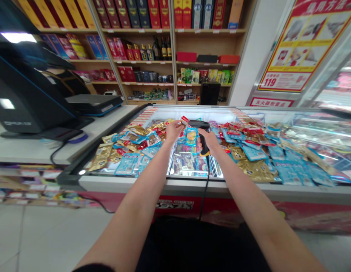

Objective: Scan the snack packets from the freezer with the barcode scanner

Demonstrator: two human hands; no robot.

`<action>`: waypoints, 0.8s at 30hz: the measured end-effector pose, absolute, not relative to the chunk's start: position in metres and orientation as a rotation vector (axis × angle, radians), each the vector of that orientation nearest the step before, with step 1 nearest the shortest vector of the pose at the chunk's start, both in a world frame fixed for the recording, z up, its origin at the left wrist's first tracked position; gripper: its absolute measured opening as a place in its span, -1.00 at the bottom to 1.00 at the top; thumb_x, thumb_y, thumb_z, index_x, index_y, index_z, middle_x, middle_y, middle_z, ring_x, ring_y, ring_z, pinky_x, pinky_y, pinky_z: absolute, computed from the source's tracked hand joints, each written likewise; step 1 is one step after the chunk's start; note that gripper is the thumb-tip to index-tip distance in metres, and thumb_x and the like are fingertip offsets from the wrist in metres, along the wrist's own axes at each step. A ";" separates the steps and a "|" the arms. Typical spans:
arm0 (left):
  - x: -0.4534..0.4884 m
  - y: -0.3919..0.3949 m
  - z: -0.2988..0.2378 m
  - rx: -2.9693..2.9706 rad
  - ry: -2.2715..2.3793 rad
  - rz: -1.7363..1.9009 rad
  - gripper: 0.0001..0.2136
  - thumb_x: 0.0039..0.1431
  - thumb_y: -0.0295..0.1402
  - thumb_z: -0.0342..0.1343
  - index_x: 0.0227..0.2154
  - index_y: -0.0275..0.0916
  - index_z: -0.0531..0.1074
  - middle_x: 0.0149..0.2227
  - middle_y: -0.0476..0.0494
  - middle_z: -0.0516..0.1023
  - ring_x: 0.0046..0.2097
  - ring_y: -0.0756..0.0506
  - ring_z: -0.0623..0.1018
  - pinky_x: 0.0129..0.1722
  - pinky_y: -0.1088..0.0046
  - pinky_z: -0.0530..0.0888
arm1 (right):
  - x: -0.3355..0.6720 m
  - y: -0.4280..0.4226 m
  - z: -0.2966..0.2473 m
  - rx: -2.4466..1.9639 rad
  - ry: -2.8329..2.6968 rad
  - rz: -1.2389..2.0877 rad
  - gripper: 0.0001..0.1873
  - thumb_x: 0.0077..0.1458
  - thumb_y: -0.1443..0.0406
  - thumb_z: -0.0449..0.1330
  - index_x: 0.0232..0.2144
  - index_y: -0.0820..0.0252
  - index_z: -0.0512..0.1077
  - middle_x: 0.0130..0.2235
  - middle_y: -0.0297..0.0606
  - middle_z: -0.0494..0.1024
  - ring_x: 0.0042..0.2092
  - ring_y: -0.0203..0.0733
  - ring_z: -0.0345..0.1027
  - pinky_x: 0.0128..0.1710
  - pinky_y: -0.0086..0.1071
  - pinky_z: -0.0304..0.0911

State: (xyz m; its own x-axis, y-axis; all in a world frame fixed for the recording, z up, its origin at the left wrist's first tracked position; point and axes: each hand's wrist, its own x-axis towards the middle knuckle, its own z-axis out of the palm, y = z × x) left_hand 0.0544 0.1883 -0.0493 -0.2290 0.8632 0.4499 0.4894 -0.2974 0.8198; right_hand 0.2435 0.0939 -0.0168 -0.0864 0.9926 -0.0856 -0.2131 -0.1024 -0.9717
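My left hand (174, 130) pinches a small red and white snack packet (185, 120) by its lower part, above the freezer top. Wrapped round the handle of a black and yellow barcode scanner (204, 146) is my right hand (210, 138). The scanner's head points left, towards the packet, with a short gap between them. Under the hands, a blue snack packet (191, 136) shows between them, above a white wire basket (193, 173) that holds more packets. Loose blue, gold and red packets lie in piles on both sides.
A scanner cable (205, 190) hangs over the freezer's front edge (249, 186). To the left, a counter (113, 118) carries a black checkout terminal (25, 94) and a flat scale (93, 104). Behind the freezer stand shelves (141, 62) of boxes and bottles.
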 end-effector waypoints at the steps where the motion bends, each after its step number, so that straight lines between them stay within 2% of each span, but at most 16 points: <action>1: 0.054 0.188 -0.048 1.684 1.605 1.541 -0.72 0.05 -0.44 0.24 -0.16 -0.27 0.69 -0.29 -0.15 0.74 -0.16 -0.25 0.71 -0.10 0.32 0.58 | 0.243 0.094 -0.017 -1.078 -1.053 1.432 -0.69 0.28 0.20 0.26 -0.47 0.15 0.30 -0.66 -0.41 0.36 -0.70 -0.35 0.17 -0.75 -0.48 0.13; 10: 0.057 0.184 -0.044 1.557 1.567 1.614 -0.71 0.03 -0.45 0.24 -0.14 -0.27 0.65 -0.29 -0.16 0.72 -0.17 -0.22 0.71 -0.06 0.29 0.59 | 0.243 0.096 -0.019 -1.060 -1.038 1.434 -0.64 0.23 0.12 0.33 -0.46 0.13 0.29 -0.64 -0.41 0.37 -0.69 -0.35 0.18 -0.75 -0.48 0.13; 15: 0.061 0.182 -0.046 1.374 1.486 1.615 -0.64 -0.08 -0.53 0.20 -0.15 -0.28 0.62 -0.27 -0.17 0.72 -0.18 -0.23 0.71 -0.09 0.25 0.61 | 0.245 0.096 -0.020 -1.073 -1.026 1.428 -0.63 0.22 0.11 0.34 -0.45 0.14 0.30 -0.64 -0.41 0.38 -0.69 -0.36 0.18 -0.76 -0.49 0.12; 19: 0.071 0.176 -0.049 1.210 1.316 1.585 -0.56 -0.17 -0.57 0.17 -0.13 -0.26 0.59 -0.31 -0.11 0.70 -0.18 -0.20 0.71 -0.09 0.26 0.62 | 0.249 0.090 -0.016 -1.081 -1.006 1.427 -0.63 0.23 0.12 0.33 -0.45 0.14 0.29 -0.65 -0.41 0.38 -0.69 -0.36 0.18 -0.76 -0.49 0.12; 24: 0.100 0.168 -0.047 1.138 1.115 1.516 -0.61 -0.21 -0.59 0.22 -0.21 -0.25 0.56 -0.39 -0.04 0.66 -0.28 -0.11 0.68 -0.14 0.31 0.62 | 0.264 0.077 -0.009 -1.144 -0.938 1.414 -0.68 0.28 0.18 0.28 -0.45 0.14 0.29 -0.65 -0.42 0.36 -0.70 -0.36 0.18 -0.76 -0.49 0.12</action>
